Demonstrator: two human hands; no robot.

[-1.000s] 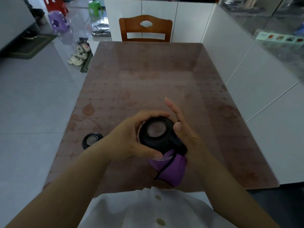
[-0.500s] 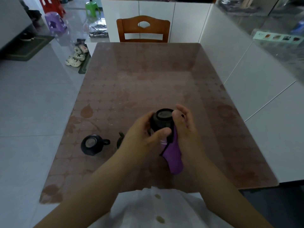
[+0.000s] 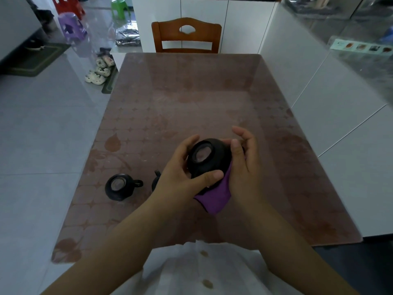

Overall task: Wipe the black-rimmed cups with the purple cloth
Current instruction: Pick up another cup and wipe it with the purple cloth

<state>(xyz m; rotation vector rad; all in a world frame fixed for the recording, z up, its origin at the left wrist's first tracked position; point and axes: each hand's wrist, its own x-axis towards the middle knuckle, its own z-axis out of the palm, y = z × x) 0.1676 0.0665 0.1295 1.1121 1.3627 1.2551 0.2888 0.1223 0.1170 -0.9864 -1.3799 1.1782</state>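
I hold a black-rimmed cup [image 3: 209, 160] above the middle of the brown table [image 3: 191, 99], tilted with its mouth toward me. My left hand [image 3: 182, 173] grips its left side, thumb across the lower wall. My right hand [image 3: 244, 167] presses the purple cloth [image 3: 214, 198] against the cup's right and underside; a fold of cloth hangs below. A second black cup [image 3: 120, 186] with a side handle stands on the table to the left. A third dark cup [image 3: 156, 180] shows only partly behind my left wrist.
A wooden chair [image 3: 186, 35] stands at the table's far end. White cabinets [image 3: 319, 86] run along the right side. Slippers [image 3: 97, 72] and plastic stools [image 3: 72, 26] are on the tiled floor at the far left.
The cup has turned in my hands and its mouth now faces more to the left. The cloth has shifted under the cup, and my right fingers have spread.
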